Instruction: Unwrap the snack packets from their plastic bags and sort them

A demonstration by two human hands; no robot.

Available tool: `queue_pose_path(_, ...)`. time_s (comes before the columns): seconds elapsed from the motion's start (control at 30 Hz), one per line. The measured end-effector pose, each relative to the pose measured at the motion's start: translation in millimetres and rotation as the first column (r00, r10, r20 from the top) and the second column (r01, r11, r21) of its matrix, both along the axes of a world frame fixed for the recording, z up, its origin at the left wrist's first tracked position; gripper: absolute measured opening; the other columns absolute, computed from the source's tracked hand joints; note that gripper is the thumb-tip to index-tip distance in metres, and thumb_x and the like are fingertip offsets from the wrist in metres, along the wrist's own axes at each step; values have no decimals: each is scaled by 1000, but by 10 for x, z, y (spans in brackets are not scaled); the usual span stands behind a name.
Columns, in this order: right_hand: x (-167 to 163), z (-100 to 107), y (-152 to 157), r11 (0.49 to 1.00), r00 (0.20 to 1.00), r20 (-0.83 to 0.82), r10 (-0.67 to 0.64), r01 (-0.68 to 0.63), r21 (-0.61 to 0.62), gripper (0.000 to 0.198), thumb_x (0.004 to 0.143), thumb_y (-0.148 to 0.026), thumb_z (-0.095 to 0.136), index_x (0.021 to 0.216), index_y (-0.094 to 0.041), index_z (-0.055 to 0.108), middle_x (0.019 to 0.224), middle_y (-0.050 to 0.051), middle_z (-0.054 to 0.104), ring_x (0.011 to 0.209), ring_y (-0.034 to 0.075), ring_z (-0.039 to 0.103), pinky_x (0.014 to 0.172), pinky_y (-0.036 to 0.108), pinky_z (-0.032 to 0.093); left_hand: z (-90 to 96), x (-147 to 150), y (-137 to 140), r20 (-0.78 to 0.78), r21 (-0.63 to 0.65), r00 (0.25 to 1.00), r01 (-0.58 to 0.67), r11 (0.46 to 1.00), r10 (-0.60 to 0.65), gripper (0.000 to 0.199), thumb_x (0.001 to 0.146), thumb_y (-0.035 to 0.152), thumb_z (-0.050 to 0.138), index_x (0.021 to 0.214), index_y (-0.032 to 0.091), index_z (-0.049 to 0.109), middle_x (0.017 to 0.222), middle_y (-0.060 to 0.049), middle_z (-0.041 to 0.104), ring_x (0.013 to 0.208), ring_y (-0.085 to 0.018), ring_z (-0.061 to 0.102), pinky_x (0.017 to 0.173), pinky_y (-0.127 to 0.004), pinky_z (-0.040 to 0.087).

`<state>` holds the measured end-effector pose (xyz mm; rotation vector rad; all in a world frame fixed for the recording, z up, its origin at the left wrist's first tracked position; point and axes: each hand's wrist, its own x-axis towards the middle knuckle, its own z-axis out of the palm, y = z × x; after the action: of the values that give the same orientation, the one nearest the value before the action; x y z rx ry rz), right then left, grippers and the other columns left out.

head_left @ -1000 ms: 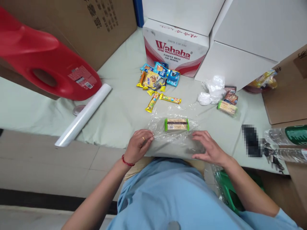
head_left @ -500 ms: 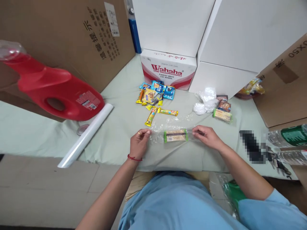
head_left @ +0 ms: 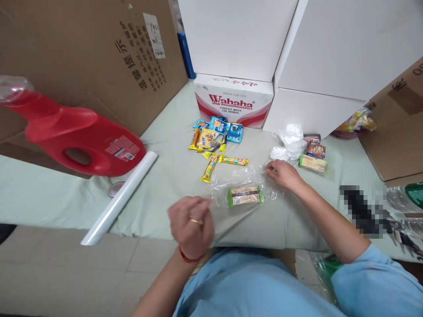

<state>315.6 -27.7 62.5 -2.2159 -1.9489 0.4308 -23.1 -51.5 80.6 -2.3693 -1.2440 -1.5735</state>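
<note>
A clear plastic film (head_left: pixel 220 188) lies spread and wrinkled on the cloth-covered table. On it rests a snack pack (head_left: pixel 245 195) with green ends and a dark middle band. My right hand (head_left: pixel 284 174) has its fingertips pinched together at the film's upper right edge. Just off the film's lower left edge is my left hand (head_left: pixel 191 223), fingers curled in and somewhat blurred; whether anything is inside them is hidden. Two yellow snack sticks (head_left: pixel 233 160) lie beyond the film. Farther back is a heap of small snack packs (head_left: pixel 207 137).
A red jug (head_left: pixel 89 141) and a white roll (head_left: pixel 120 198) are on the left. The Wahaha box (head_left: pixel 233 99) stands behind. To the right are crumpled clear plastic (head_left: pixel 291 143), another green-ended pack (head_left: pixel 313 164), bottles (head_left: pixel 405 198) and a pixelated dark object (head_left: pixel 360 209).
My left hand has come away from the film's left edge, toward me, and curled up. My right hand has moved up to the film's upper right corner. The view has tilted slightly.
</note>
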Motion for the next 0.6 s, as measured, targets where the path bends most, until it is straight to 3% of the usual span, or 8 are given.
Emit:
queue_pose_path(0.07, -113, 50, 167, 986, 988, 15, 156, -157, 52, 23, 94, -26, 58, 109, -17, 72, 105, 11, 71, 99, 24, 61, 84, 31, 43, 8, 195, -108, -158, -46, 961, 220, 974, -225, 36, 86, 5, 58, 115, 24, 67, 104, -6, 75, 100, -20, 66, 87, -35, 48)
queue_pose_path(0.1, -198, 49, 251, 967, 969, 3, 247, -247, 62, 23, 95, -24, 57, 112, -17, 72, 108, 11, 71, 101, 24, 60, 88, 32, 43, -39, 296, -127, -237, -100, 935, 247, 964, -264, 40, 87, 6, 56, 122, 23, 65, 111, -7, 76, 101, -20, 67, 85, -36, 48)
queue_pose_path(0.2, -499, -33, 453, 892, 894, 15, 447, -447, 60, 30, 96, -23, 59, 125, -17, 67, 124, 13, 67, 113, 26, 55, 95, 34, 42, -313, 541, -73, -481, -273, 851, 83, 958, -211, 49, 90, 7, 50, 136, 17, 59, 135, -11, 69, 102, -24, 68, 81, -39, 50)
queue_pose_path(0.33, -766, -176, 582, 876, 871, 115, 478, -482, 8, 38, 92, -30, 68, 127, -15, 64, 125, 17, 66, 115, 31, 51, 92, 38, 39, -661, 637, 25, -631, -465, 728, -81, 881, -266, 52, 93, 6, 44, 143, 13, 55, 148, -14, 59, 107, -23, 69, 86, -37, 54)
queue_pose_path(0.47, -771, -211, 660, 867, 868, 8, 496, -494, -57, 12, 92, -26, 66, 98, -18, 72, 98, 11, 72, 102, 27, 54, 85, 34, 36, -736, 611, -1, -636, -548, 702, -117, 828, -321, 54, 97, 10, 41, 151, 16, 47, 156, -15, 50, 106, -21, 70, 84, -33, 57)
queue_pose_path(0.6, -695, -71, 657, 814, 808, -100, 581, -576, 71, 9, 91, -24, 64, 89, -17, 70, 93, 8, 68, 92, 22, 56, 84, 31, 37, -719, 607, -32, -615, -560, 722, -119, 820, -315, 53, 99, 12, 41, 152, 20, 46, 155, -14, 51, 112, -22, 69, 87, -32, 58)
